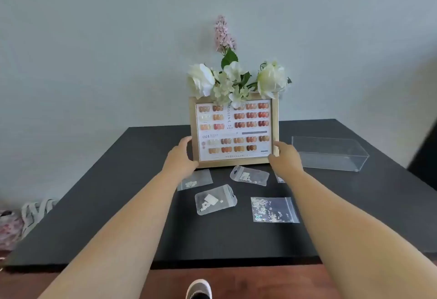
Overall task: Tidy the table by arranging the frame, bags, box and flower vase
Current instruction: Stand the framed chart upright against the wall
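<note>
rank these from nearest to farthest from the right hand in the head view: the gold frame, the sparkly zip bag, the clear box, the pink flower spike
1. The gold frame: the right hand grips its right edge.
2. The sparkly zip bag: on the table just below the hand.
3. The clear box: off to the right.
4. The pink flower spike: high behind the frame, by the wall.

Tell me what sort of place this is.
Probably a nail salon or home nail-art corner: a framed nail colour chart, small bags of nail decorations and a clear box sit on a black table.
</note>
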The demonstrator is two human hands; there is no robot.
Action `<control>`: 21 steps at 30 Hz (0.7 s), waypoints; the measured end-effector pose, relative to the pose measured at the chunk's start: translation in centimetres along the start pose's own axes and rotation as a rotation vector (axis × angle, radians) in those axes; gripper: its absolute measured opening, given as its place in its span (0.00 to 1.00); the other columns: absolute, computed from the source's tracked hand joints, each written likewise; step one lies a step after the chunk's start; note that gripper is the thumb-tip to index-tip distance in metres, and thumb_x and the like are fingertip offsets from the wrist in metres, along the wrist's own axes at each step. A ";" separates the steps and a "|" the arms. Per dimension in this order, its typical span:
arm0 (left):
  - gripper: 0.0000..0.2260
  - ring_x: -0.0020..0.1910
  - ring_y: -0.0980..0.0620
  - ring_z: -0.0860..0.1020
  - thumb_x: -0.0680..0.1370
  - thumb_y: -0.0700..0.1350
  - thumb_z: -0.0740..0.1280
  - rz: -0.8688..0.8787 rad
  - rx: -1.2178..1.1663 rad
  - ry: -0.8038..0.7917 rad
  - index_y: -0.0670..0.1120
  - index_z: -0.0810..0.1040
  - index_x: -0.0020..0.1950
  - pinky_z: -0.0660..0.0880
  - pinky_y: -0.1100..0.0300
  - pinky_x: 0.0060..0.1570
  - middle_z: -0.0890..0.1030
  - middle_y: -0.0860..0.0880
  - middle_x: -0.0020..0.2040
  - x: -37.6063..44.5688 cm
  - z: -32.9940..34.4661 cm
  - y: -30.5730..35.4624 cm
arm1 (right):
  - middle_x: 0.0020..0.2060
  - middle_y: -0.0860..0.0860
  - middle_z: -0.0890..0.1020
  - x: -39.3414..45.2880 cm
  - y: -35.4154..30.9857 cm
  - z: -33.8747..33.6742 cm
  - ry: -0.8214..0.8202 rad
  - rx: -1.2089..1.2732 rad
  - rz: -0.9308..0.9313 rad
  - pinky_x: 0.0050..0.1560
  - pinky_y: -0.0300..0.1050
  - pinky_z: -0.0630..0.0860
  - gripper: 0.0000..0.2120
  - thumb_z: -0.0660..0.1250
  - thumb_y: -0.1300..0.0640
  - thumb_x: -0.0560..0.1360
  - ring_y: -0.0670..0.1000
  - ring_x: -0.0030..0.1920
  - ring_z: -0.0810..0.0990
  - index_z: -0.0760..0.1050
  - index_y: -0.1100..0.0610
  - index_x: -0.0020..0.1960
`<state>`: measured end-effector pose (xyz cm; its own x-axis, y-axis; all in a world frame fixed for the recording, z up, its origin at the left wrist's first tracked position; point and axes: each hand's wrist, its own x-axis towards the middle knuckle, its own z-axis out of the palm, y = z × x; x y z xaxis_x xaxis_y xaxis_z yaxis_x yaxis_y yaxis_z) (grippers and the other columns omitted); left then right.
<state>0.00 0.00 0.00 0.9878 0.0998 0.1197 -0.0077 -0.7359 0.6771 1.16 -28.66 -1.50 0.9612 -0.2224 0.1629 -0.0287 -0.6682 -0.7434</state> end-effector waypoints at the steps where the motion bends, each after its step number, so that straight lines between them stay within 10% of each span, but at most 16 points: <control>1: 0.41 0.67 0.44 0.72 0.73 0.42 0.74 -0.037 -0.055 0.009 0.57 0.55 0.78 0.75 0.53 0.58 0.70 0.44 0.72 0.5 0.3 -0.6 | 0.64 0.55 0.75 0.5 -0.1 0.3 0.028 0.036 0.017 0.47 0.49 0.79 0.21 0.64 0.58 0.77 0.56 0.53 0.78 0.68 0.53 0.70; 10: 0.43 0.44 0.69 0.80 0.74 0.38 0.74 0.002 -0.276 0.005 0.65 0.54 0.77 0.74 0.72 0.40 0.78 0.60 0.60 3.0 2.8 -4.3 | 0.61 0.47 0.77 4.8 1.9 1.9 0.011 0.143 0.093 0.42 0.41 0.78 0.24 0.60 0.63 0.77 0.49 0.53 0.78 0.62 0.48 0.71; 21: 0.42 0.48 0.55 0.78 0.79 0.40 0.68 -0.018 -0.138 -0.041 0.68 0.43 0.77 0.73 0.69 0.37 0.75 0.57 0.50 3.4 1.5 -4.9 | 0.61 0.55 0.77 5.2 1.5 0.6 -0.114 0.080 0.123 0.57 0.55 0.77 0.22 0.62 0.63 0.78 0.58 0.59 0.77 0.66 0.53 0.72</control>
<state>3.65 2.93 -4.02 0.9935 0.0821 0.0786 -0.0087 -0.6347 0.7727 6.31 -30.41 -2.17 0.9769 -0.2138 -0.0037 -0.1304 -0.5817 -0.8029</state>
